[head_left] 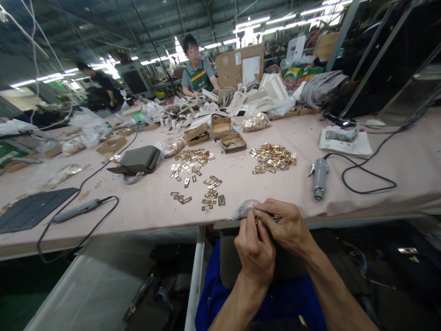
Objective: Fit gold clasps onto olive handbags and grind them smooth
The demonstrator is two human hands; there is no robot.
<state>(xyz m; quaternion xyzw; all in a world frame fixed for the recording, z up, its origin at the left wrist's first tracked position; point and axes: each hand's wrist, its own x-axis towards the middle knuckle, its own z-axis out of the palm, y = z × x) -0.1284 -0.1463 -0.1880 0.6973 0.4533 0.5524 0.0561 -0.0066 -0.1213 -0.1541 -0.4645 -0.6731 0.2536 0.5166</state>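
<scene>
At the table's front edge, my left hand (pixel 255 248) and my right hand (pixel 284 225) meet over a dark grey-green bag (pixel 230 257) that rests on my lap. The fingers of both are pinched together around small gold-coloured metal pieces, whose exact shape is mostly hidden by the fingertips. A clear plastic-wrapped handle (pixel 245 208) of the bag shows just beyond my fingers. Flat gold plates (pixel 212 195) lie scattered on the table ahead to the left, and a heap of gold fittings (pixel 274 158) lies further ahead.
A grey electric screwdriver (pixel 320 179) with a black cable lies at right, another (pixel 76 210) at left beside a dark mat (pixel 31 209). Beyond are a bag (pixel 138 159), small cardboard boxes (pixel 221 128) and piled straps. A person (pixel 200 76) works across the table.
</scene>
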